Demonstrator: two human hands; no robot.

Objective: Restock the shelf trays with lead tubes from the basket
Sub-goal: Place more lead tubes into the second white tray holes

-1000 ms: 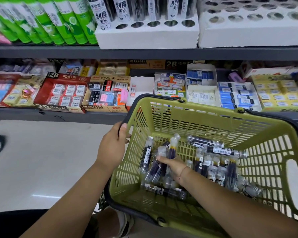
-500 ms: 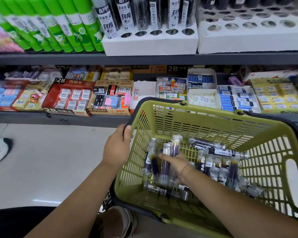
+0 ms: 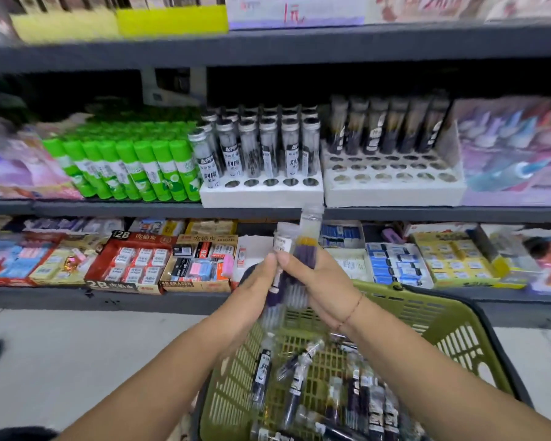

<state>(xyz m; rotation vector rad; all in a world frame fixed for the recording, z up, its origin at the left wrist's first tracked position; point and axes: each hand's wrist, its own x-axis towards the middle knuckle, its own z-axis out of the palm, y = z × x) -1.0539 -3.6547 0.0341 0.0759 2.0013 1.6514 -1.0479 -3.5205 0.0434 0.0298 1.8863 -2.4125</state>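
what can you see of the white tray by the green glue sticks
The white tray looks like foam, a block with rows of round holes. It sits on the middle shelf between green glue sticks and a second white tray. Upright silver-capped clear tubes fill its back rows; five front holes are empty.

**Middle shelf (image 3: pixel 115 207) — two trays**

Glue sticks (image 3: pixel 134 167) stand left. Beside them the left tray (image 3: pixel 261 194) holds tubes (image 3: pixel 268 144), near row open; the right tray (image 3: pixel 392 189) shows mostly open holes. Eraser boxes (image 3: pixel 131 262) line the lower shelf (image 3: pixel 45 297).
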